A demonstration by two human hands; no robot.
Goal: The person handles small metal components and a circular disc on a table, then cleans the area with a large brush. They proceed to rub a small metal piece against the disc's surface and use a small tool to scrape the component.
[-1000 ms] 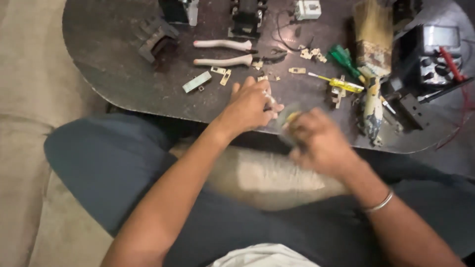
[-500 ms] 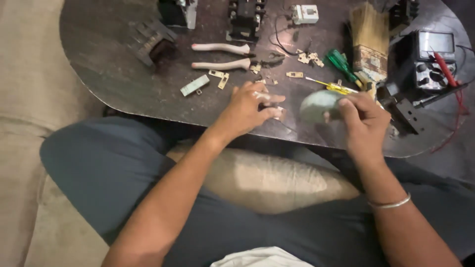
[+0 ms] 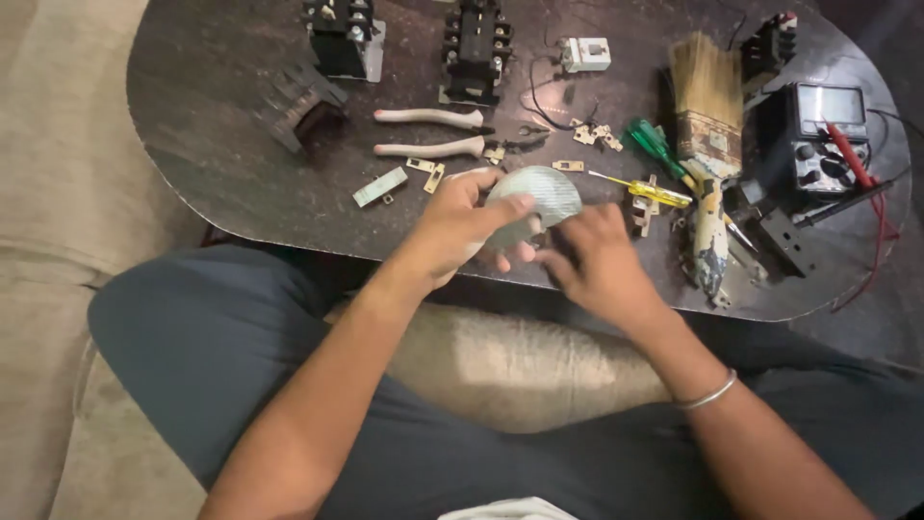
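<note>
Holding a pale, round pad of fine-gridded material point(image 3: 535, 197) over the near edge of the table, I have my left hand point(image 3: 460, 226) curled round its left side, fingers point(image 3: 508, 206) laid across its face and closed on it. My right hand point(image 3: 595, 258) sits just beside it on the right, fingers bent toward the pad's lower edge; whether they grip it or only touch it I cannot tell.

Under my hands lies a dark, mottled oval tabletop point(image 3: 221, 144), worn and dusty. On it, beyond my left hand, rest pliers with pale handles point(image 3: 433, 132), and near them small brass fittings point(image 3: 424, 171) lie scattered. At the far edge stand two black contactor blocks point(image 3: 342, 34) point(image 3: 474, 43) and a small white switch with wires point(image 3: 585, 54). To the right, a paintbrush with straw-coloured bristles point(image 3: 705, 116) lies lengthwise, with a green-handled screwdriver point(image 3: 654, 144) and a yellow-handled one point(image 3: 645, 190) beside it. Further right sits an analogue multimeter point(image 3: 818, 135) with red probe leads point(image 3: 852, 159).

I sit on a beige cushioned seat point(image 3: 58, 289), my legs in dark grey-blue trousers point(image 3: 192, 337) drawn up against the table. A thin metal bangle point(image 3: 705, 395) circles my right wrist.
</note>
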